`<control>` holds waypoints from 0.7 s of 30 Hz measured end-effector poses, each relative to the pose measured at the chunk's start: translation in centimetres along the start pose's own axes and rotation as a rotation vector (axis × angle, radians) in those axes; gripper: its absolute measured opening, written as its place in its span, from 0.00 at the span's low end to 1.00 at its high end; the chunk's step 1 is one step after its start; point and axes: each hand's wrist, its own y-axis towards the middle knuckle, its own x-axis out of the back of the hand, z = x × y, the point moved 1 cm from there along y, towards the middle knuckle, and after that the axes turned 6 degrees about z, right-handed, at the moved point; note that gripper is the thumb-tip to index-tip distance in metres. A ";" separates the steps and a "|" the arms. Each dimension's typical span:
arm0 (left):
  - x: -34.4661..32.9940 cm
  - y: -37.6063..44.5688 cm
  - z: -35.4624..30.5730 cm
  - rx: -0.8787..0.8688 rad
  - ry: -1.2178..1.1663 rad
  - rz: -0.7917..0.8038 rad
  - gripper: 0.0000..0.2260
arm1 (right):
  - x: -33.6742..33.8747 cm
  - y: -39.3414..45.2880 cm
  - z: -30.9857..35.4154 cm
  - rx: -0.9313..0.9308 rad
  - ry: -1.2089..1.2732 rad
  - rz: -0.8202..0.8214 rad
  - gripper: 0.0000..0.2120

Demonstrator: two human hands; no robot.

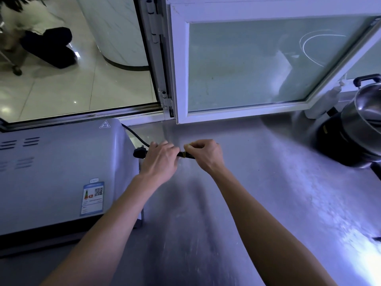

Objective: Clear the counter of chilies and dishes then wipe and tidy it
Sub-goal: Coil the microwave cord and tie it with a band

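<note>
Both hands meet over the middle of the steel surface (247,182), working on a folded black power cord (183,155). The left hand (159,159) is closed around the bundled loops near the plug (140,152). The right hand (206,154) pinches a thin yellowish band (186,148) with thumb and fingertips, drawing it over the bundle's free end.

This looks like the tidying stage: no chilies or dishes show on the visible stretch of surface, so coiling the loose cord appears to be the job now. To do it well, the left hand should keep the loops squeezed flat and even so they do not spring apart, while the right hand stretches the band just enough to pass over and then doubles it if slack. The band looks thin and could snap or slip off the fingers, so a steady pull is safer than a jerk.

The cord runs back from the plug to the rear of the white oven (61,172) just left of the hands, so the bundle should end close to it without straining that lead. At the far right stands a steel pot (365,112) on a dark base, well apart, below the open window (257,65).
</note>
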 end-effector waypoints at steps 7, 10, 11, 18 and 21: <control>-0.9 0.2 0.5 0.014 -0.035 -0.027 0.06 | -0.1 0.4 -0.4 0.049 0.052 0.009 0.03; -1.5 0.4 0.6 0.036 -0.051 -0.019 0.04 | -0.3 0.3 -0.8 0.087 0.043 0.007 0.03; -1.6 0.5 0.6 0.047 -0.059 -0.016 0.03 | -0.3 0.3 -1.0 0.104 0.041 0.005 0.03; -2.3 1.3 0.6 0.058 -0.065 0.001 0.03 | -0.2 0.2 -2.2 0.256 -0.086 0.021 0.06; -2.5 1.7 0.7 0.081 -0.062 -0.008 0.05 | -0.3 0.2 -2.4 0.322 -0.178 -0.008 0.10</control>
